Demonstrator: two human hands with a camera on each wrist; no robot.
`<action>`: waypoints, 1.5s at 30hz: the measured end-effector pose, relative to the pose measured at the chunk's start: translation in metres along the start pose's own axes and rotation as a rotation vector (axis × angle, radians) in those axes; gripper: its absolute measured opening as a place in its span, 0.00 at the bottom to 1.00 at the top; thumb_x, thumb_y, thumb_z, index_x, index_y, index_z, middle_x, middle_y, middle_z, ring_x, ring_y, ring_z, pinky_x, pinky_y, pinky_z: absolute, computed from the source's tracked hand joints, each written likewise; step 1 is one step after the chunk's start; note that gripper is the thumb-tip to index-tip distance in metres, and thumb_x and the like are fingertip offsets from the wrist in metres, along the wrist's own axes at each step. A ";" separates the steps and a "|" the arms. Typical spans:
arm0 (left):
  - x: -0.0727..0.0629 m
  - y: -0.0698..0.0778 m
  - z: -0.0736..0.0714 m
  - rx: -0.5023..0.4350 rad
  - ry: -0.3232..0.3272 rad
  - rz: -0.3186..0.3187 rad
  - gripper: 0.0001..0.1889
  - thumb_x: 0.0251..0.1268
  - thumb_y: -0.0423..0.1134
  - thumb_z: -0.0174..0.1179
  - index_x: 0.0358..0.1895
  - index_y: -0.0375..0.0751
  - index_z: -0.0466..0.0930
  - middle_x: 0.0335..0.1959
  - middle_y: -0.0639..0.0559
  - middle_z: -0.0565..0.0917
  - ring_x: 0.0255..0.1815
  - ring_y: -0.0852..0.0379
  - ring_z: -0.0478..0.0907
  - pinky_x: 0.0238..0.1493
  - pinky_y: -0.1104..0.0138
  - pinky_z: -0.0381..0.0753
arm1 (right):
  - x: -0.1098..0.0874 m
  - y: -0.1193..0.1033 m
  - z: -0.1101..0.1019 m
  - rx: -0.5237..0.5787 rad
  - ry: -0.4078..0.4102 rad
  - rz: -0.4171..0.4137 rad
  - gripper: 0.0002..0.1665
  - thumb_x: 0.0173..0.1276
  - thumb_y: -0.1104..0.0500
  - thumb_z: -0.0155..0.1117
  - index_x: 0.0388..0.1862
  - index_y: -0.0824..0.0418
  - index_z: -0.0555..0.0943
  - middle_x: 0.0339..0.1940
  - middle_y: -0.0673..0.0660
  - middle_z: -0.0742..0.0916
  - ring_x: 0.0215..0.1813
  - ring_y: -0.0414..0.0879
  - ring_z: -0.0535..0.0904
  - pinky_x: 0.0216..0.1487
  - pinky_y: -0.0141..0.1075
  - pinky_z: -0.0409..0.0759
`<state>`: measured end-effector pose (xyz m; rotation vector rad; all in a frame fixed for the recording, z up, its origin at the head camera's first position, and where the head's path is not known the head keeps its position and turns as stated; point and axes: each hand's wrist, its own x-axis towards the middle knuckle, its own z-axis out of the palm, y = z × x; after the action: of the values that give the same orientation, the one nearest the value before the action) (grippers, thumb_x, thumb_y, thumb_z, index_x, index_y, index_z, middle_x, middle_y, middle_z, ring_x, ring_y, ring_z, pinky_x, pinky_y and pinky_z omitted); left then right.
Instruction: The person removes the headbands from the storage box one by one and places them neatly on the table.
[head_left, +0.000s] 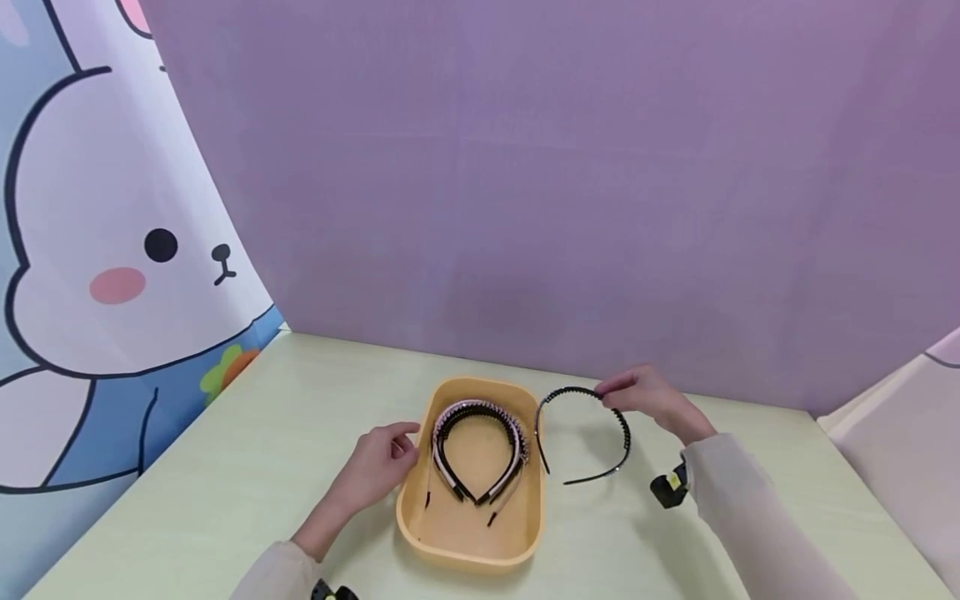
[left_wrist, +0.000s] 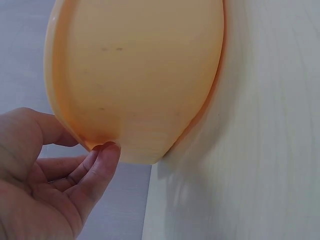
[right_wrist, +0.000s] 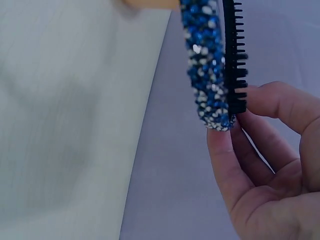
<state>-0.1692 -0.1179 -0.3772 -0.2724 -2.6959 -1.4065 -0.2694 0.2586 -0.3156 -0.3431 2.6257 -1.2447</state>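
Observation:
My left hand [head_left: 375, 467] grips the left rim of a light-orange plastic bin [head_left: 471, 563]. In the left wrist view, the fingers bend against the outer wall of the bin [left_wrist: 145, 80], and the rim hides the tip of the thumb. My right hand [head_left: 654, 402] pinches the top of a toothed headband [head_left: 627, 437] to the right of the bin, its ends toward me. Close up in the right wrist view, the headband [right_wrist: 205, 65] has blue and white beads outside and black comb teeth inside. Inside the bin lie several headbands [head_left: 491, 408], black, pink and silvery, nested together.
The bin stands on a pale table [head_left: 315, 400]. Behind the table rises a purple cloth backdrop [head_left: 540, 208]. A cartoon-printed cloth [head_left: 112, 208] hangs on the left, and a whitish cloth [head_left: 907, 425] borders the right side.

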 end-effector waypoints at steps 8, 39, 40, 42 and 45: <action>-0.003 -0.001 0.000 -0.006 0.002 -0.016 0.19 0.59 0.28 0.56 0.55 0.25 0.76 0.26 0.51 0.79 0.23 0.62 0.72 0.20 0.73 0.71 | -0.001 0.018 -0.001 -0.005 0.016 0.026 0.18 0.60 0.64 0.64 0.48 0.73 0.82 0.46 0.65 0.86 0.41 0.39 0.81 0.48 0.40 0.81; -0.004 -0.006 0.003 -0.022 -0.011 -0.008 0.19 0.59 0.29 0.56 0.55 0.27 0.75 0.27 0.51 0.79 0.23 0.62 0.73 0.21 0.73 0.74 | 0.026 0.067 0.023 0.007 0.047 0.032 0.18 0.60 0.65 0.64 0.49 0.73 0.81 0.45 0.64 0.86 0.37 0.38 0.76 0.37 0.32 0.77; -0.004 -0.006 0.003 -0.024 -0.014 -0.010 0.19 0.59 0.29 0.56 0.55 0.27 0.75 0.27 0.51 0.79 0.23 0.62 0.73 0.21 0.73 0.74 | 0.027 0.068 0.023 0.009 0.050 0.036 0.19 0.60 0.65 0.64 0.49 0.73 0.81 0.45 0.64 0.86 0.37 0.37 0.76 0.37 0.32 0.76; -0.004 -0.007 0.003 -0.033 -0.024 -0.011 0.19 0.59 0.30 0.56 0.55 0.27 0.75 0.27 0.51 0.79 0.23 0.62 0.73 0.21 0.73 0.74 | 0.029 0.070 0.024 0.012 0.057 0.041 0.19 0.60 0.66 0.64 0.49 0.74 0.81 0.45 0.64 0.86 0.37 0.37 0.75 0.36 0.31 0.76; -0.005 -0.008 0.002 -0.047 -0.034 0.001 0.20 0.59 0.30 0.57 0.55 0.26 0.74 0.27 0.50 0.79 0.22 0.62 0.73 0.21 0.73 0.74 | 0.032 0.073 0.025 -0.006 0.068 0.037 0.18 0.61 0.65 0.63 0.49 0.73 0.81 0.46 0.65 0.86 0.38 0.37 0.75 0.37 0.31 0.76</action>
<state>-0.1655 -0.1211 -0.3855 -0.3036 -2.6918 -1.4803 -0.3007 0.2759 -0.3913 -0.2559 2.6809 -1.2580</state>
